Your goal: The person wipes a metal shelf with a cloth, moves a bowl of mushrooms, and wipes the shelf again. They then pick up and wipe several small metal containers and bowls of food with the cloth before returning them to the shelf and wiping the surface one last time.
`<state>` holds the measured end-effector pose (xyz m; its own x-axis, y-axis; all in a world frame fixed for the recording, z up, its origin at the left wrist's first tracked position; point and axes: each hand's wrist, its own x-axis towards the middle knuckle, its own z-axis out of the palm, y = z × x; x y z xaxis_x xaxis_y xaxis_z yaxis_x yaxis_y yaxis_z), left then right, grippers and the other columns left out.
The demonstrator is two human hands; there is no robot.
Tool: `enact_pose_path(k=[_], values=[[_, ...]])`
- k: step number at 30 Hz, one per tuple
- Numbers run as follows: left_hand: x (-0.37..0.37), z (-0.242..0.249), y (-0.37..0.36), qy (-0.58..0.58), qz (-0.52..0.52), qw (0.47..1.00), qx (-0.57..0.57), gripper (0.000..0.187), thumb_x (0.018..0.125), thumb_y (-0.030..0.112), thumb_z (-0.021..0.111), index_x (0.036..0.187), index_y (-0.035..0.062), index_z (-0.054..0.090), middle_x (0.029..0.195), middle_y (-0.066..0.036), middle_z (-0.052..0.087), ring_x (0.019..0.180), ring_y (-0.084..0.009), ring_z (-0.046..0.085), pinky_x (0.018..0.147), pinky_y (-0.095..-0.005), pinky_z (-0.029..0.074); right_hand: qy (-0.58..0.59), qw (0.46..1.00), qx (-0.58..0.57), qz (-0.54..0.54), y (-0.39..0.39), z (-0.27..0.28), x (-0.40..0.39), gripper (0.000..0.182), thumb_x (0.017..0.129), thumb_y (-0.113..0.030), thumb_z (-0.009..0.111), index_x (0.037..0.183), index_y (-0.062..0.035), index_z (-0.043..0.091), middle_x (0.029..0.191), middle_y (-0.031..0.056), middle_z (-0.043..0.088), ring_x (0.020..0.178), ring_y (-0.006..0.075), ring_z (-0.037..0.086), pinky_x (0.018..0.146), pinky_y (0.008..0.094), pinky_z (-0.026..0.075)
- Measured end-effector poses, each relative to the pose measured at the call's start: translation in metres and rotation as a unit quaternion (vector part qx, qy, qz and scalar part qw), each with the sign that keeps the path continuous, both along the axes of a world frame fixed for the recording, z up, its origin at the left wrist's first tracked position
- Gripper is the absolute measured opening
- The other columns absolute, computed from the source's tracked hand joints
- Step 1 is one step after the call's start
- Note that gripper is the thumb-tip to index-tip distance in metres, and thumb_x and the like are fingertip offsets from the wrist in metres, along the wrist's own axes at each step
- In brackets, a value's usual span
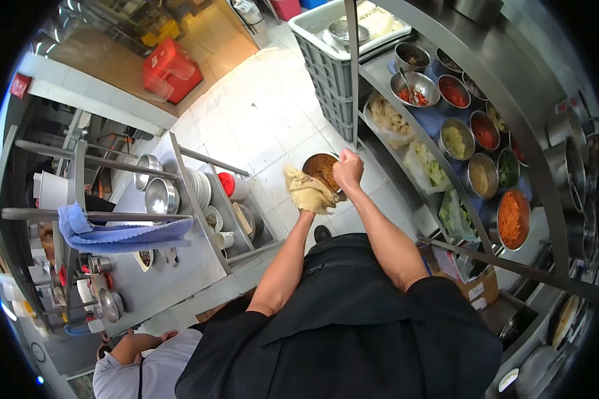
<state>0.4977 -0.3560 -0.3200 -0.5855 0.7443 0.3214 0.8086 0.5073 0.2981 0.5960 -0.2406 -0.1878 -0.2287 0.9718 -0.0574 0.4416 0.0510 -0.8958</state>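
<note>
We've got the pot [321,167] out front, over the floor [273,130]; L hand [307,215] grips the cloth [311,189] against its side, prob. vs. heat. R hand [349,169]'s fisted at the rim, maybe for steadying; can't tell what's inside it.

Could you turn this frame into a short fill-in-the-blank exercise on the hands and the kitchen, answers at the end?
1. By the metal bowl, a cloth covers most of the ____ hand.
2. The towel draped over the metal rail is ____.
3. The shredded food in the largest food container at the right is ____.
4. The apron on the person wearing the camera is ____.

Missing words: left; blue; orange; black.
</note>
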Motion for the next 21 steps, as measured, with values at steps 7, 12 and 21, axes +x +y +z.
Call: enact_pose_path(k=[7,12,21], values=[[-0.038,0.111,0.013,-0.287,-0.272,0.899,-0.191,0.026,0.080,0.025,0.059,0.100,0.0087,0.061,0.094,-0.008,0.062,0.086,-0.0223,0.056,0.079,-0.0338,0.046,-0.176,0.882,0.123,0.420,0.024,0.030,0.005,0.011,0.061,-0.002,0.051,0.071,-0.0029,0.057,0.076,0.0209,0.059,0.079,0.0401,0.057,0.065,0.0476,0.044],[-0.041,0.122,0.031,-0.079,-0.334,0.911,-0.230,0.018,0.079,0.017,0.059,0.094,0.0070,0.061,0.086,-0.007,0.062,0.073,-0.0176,0.054,0.070,-0.0311,0.047,-0.151,0.897,0.113,0.399,0.033,0.028,-0.010,0.010,0.061,-0.001,0.050,0.068,-0.0033,0.057,0.073,0.0196,0.059,0.075,0.0401,0.056,0.063,0.0481,0.043],[0.019,0.102,0.022,-0.266,0.042,0.961,0.068,0.066,0.062,0.015,0.067,0.126,0.0169,0.048,0.069,-0.011,0.061,0.062,-0.0277,0.057,0.063,-0.0370,0.047,-0.053,0.999,0.006,-0.010,-0.003,-0.007,0.005,0.003,0.062,-0.003,0.049,0.065,-0.0017,0.047,0.063,0.0209,0.053,0.065,0.0422,0.052,0.058,0.0490,0.037]])
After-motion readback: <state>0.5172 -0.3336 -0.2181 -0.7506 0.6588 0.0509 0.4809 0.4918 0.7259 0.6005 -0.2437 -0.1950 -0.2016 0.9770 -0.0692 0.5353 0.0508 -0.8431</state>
